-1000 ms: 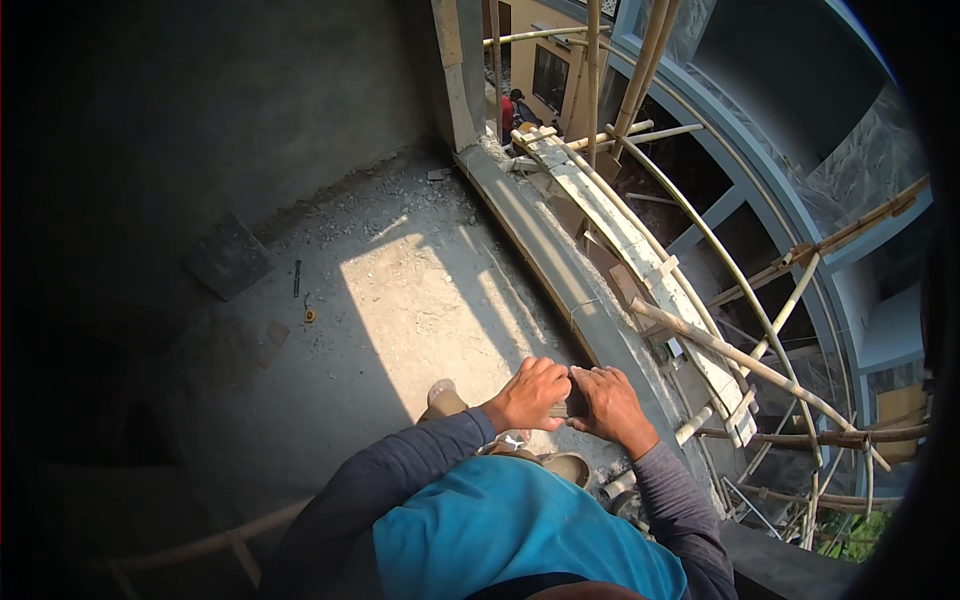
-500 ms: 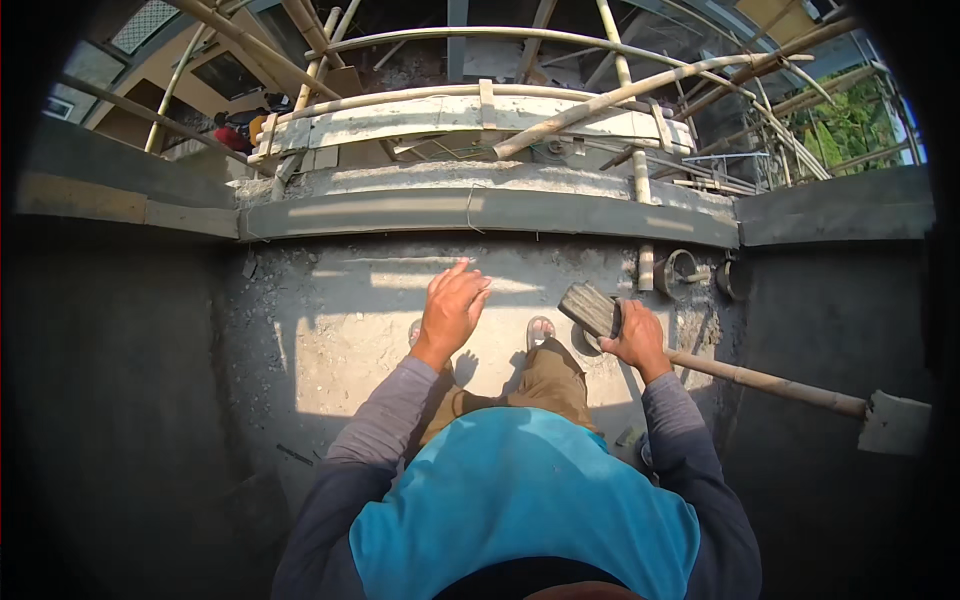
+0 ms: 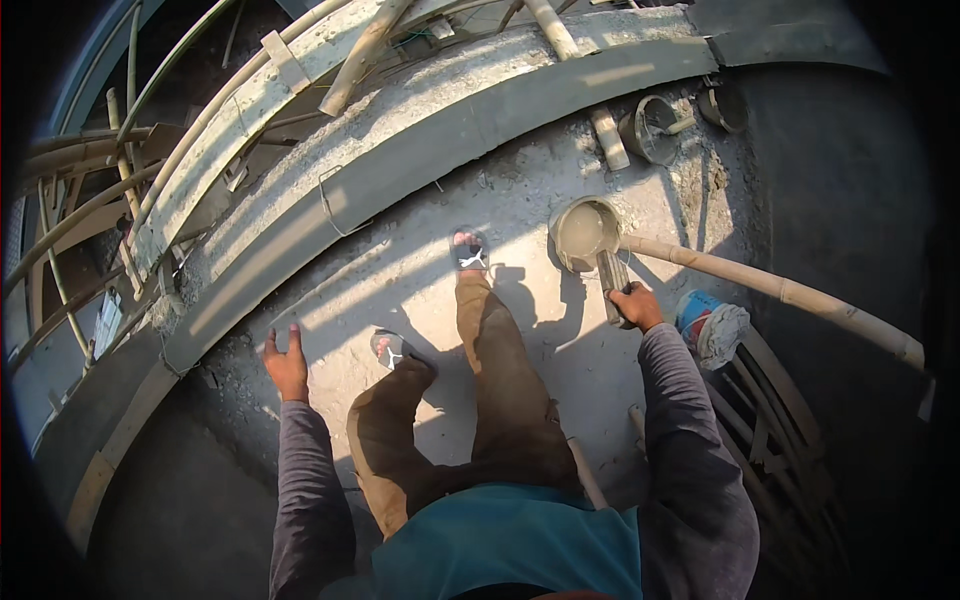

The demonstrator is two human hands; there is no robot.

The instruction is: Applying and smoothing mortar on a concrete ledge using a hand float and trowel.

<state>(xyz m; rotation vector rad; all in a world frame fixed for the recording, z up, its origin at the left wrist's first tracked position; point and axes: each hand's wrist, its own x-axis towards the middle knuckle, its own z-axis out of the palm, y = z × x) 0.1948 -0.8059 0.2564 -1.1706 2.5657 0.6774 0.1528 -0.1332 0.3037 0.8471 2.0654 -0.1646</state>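
Note:
My right hand [image 3: 638, 305] is closed around one end of a worn, grey-brown rectangular block that looks like a wooden float [image 3: 613, 280]. Its far end reaches the near rim of a round bucket [image 3: 563, 235] holding grey wet mix [image 3: 588, 228]; whether they touch I cannot tell. On the other side, my left hand [image 3: 287, 365] hangs over the floor with thumb and fingers apart and nothing in it. My sandalled feet stand on the dusty concrete floor between the hands, the right one farther forward.
A bamboo pole [image 3: 780, 285] runs rightward from the bucket. Beyond lie a mortar-caked bucket [image 3: 650, 135] and a dark pail [image 3: 722, 108]. A blue container [image 3: 698, 315] with a whitish, crusted top is beside my right forearm. A long grey ledge [image 3: 430, 165] curves across, with bamboo scaffolding [image 3: 190, 180] outside.
My view has turned to the right and my feet have shifted. The float has moved to the bucket and now appears edge-on. My left hand has swung out leftward, away from my right.

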